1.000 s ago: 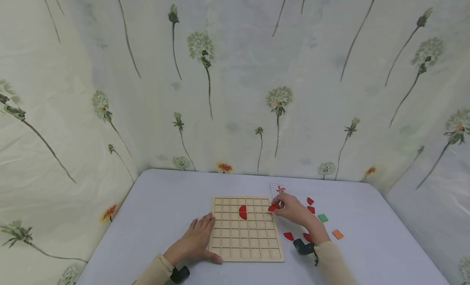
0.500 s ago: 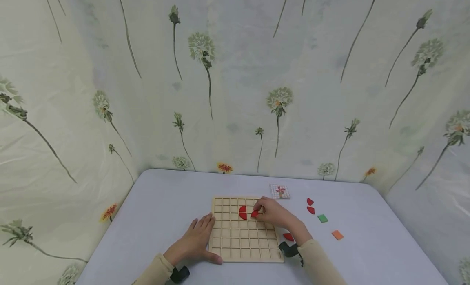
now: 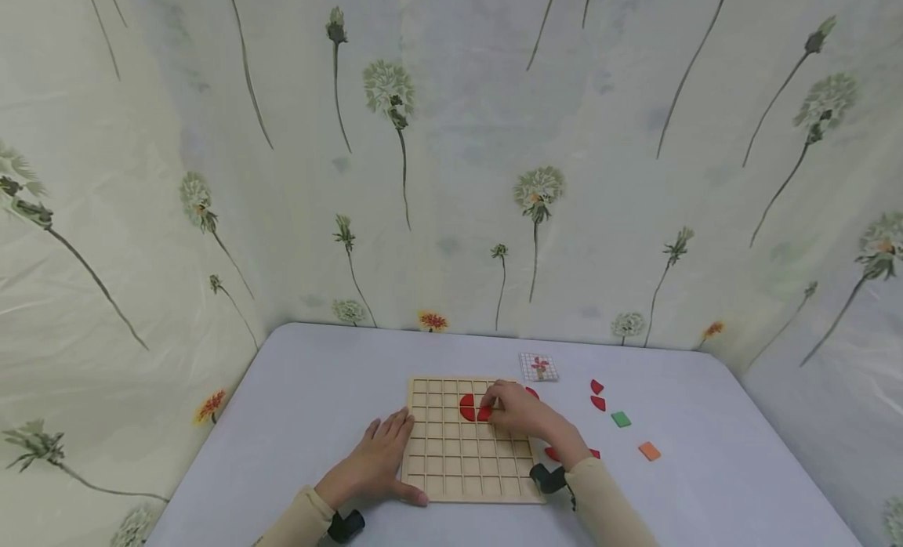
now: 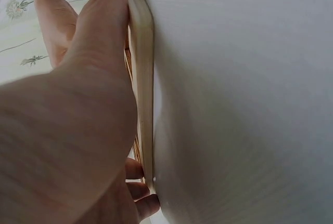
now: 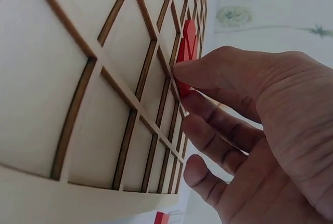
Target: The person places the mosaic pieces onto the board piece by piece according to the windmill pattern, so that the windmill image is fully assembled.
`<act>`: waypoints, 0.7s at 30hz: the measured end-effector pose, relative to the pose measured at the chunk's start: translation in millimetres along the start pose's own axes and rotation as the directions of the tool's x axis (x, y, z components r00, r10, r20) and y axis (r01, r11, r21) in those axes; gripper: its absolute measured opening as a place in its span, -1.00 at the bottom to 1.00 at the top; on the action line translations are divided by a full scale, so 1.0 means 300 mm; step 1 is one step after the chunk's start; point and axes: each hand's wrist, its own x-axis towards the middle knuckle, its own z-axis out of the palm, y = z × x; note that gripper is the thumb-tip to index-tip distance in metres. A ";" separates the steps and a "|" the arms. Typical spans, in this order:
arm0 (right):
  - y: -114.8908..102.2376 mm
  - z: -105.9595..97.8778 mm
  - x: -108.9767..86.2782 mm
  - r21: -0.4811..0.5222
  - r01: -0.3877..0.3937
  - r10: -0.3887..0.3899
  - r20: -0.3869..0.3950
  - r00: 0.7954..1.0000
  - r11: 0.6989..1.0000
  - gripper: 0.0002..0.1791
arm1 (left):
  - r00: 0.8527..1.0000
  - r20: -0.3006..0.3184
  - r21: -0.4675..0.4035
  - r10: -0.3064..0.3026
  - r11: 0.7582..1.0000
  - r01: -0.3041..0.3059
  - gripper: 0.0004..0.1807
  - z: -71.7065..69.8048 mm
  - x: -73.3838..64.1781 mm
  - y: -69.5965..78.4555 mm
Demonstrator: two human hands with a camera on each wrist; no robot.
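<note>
In the head view a wooden grid board (image 3: 451,449) lies on the table. Two red quarter-circle tiles (image 3: 467,407) sit in its upper middle cells, one above the other. My right hand (image 3: 525,415) pinches another red quarter-circle tile (image 3: 484,414) between thumb and index finger, just right of the lower one. The right wrist view shows this held tile (image 5: 182,86) at the grid's surface; whether it lies fully in a cell is hidden by the fingers. With spread fingers, my left hand (image 3: 377,459) rests along the board's left edge, thumb at the near corner.
Right of the board lie several more red tiles (image 3: 598,403), a green tile (image 3: 621,419) and an orange tile (image 3: 650,451). A card with a gridded pinwheel-like picture (image 3: 539,367) lies behind the board. Flower-printed cloth (image 3: 451,179) hangs behind the table.
My right hand has carried the red tile leftward from the board's right edge to beside the two placed tiles, then slightly farther left. The left hand stays in place.
</note>
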 end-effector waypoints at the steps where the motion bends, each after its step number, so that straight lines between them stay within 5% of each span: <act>1: -0.002 -0.002 0.000 0.010 -0.006 0.006 0.009 1.000 1.000 -0.80 | 1.000 -0.001 0.000 0.000 1.000 0.000 0.44 -0.001 0.000 0.001; 21: -0.016 -0.002 -0.018 0.037 -0.018 0.019 -0.012 1.000 0.999 -0.78 | 1.000 0.000 0.006 0.001 1.000 -0.001 0.44 0.000 -0.002 0.003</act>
